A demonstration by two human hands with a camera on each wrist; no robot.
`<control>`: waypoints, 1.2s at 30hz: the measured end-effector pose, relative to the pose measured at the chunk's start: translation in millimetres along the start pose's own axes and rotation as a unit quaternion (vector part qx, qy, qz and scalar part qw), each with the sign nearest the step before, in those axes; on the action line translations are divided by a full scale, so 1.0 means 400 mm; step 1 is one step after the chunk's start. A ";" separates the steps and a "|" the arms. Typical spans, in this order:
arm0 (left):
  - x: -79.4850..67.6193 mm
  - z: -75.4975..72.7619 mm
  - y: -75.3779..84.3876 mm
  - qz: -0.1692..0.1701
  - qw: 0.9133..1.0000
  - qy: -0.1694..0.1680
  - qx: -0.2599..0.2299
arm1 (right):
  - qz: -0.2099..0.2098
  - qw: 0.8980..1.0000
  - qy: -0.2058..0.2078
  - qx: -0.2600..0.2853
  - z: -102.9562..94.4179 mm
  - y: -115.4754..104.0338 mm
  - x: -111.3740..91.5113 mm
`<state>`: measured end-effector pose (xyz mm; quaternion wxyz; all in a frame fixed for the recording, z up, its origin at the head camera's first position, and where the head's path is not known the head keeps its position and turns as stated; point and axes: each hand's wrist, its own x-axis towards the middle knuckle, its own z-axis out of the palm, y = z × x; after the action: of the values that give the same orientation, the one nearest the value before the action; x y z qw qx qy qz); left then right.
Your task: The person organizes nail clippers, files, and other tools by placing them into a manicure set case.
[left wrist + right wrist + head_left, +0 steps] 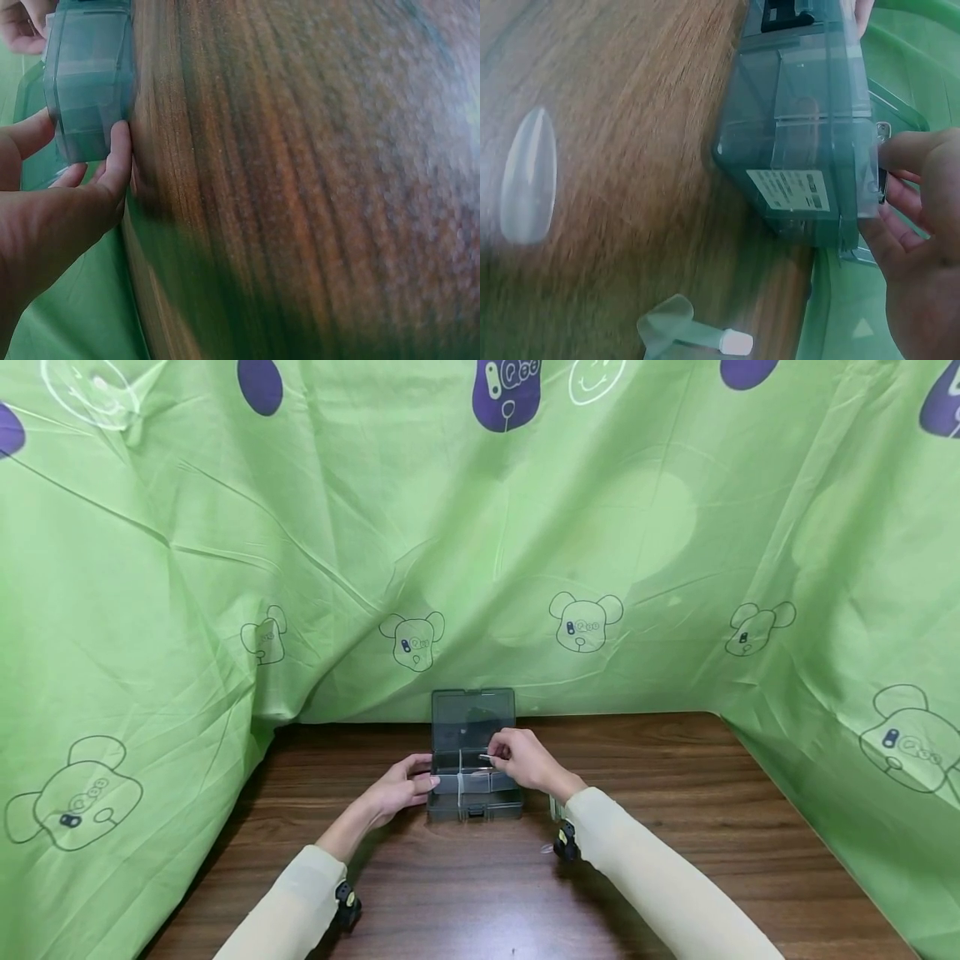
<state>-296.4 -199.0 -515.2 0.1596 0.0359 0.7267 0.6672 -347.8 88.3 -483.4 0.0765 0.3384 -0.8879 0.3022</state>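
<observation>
A see-through grey plastic storage box [475, 810] with compartments stands on the table, its lid [472, 714] raised at the back. My left hand [397, 789] grips the box's left end. In the left wrist view the thumb [34, 133] lies at the upper edge and a fingertip [120, 139] at the lower side. Over the right rear compartment, my right hand [525, 758] pinches a small silver metal tool [883, 132]. Its rounded end resembles a nail clipper's; the fingers hide the rest. Through the box wall, the contents show only faintly.
A clear, pointed nail-shaped plastic piece [529, 176] lies on the wooden table [465, 893] to the right front of the box. Near the box's right end is a small clear tube with a white cap [736, 343]. Green patterned cloth [480, 527] hangs behind and at both sides.
</observation>
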 end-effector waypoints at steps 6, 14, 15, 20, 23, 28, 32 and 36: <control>-0.001 0.001 0.000 0.007 1.000 -0.007 0.004 | 0.013 1.000 -0.012 -0.006 0.015 0.003 0.005; 0.001 0.002 -0.005 0.002 1.000 -0.001 -0.007 | 0.026 1.000 -0.015 -0.008 0.018 0.002 0.003; 0.001 0.002 -0.005 0.000 1.000 0.001 -0.009 | 0.027 0.999 -0.017 -0.005 0.017 0.001 0.003; 0.003 0.000 -0.005 0.001 1.000 0.001 -0.012 | 0.032 0.999 -0.010 0.022 -0.003 -0.010 0.004; 0.003 -0.001 -0.006 0.000 1.000 -0.001 -0.013 | 0.027 0.999 -0.005 0.027 -0.024 -0.011 0.001; 0.002 0.000 -0.004 -0.002 1.000 0.001 -0.014 | 0.010 1.000 -0.008 0.020 -0.072 -0.001 -0.018; 0.001 -0.002 -0.001 0.001 1.000 -0.004 -0.007 | 0.000 1.000 -0.010 0.015 -0.103 0.015 -0.049; 0.002 -0.002 -0.001 0.001 1.000 -0.008 -0.004 | -0.008 1.000 0.000 0.008 -0.121 0.038 -0.089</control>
<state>-297.3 -199.6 -515.7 0.1647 0.0410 0.7227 0.6700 -334.0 145.3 -463.9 0.0766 0.3463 -0.8824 0.3090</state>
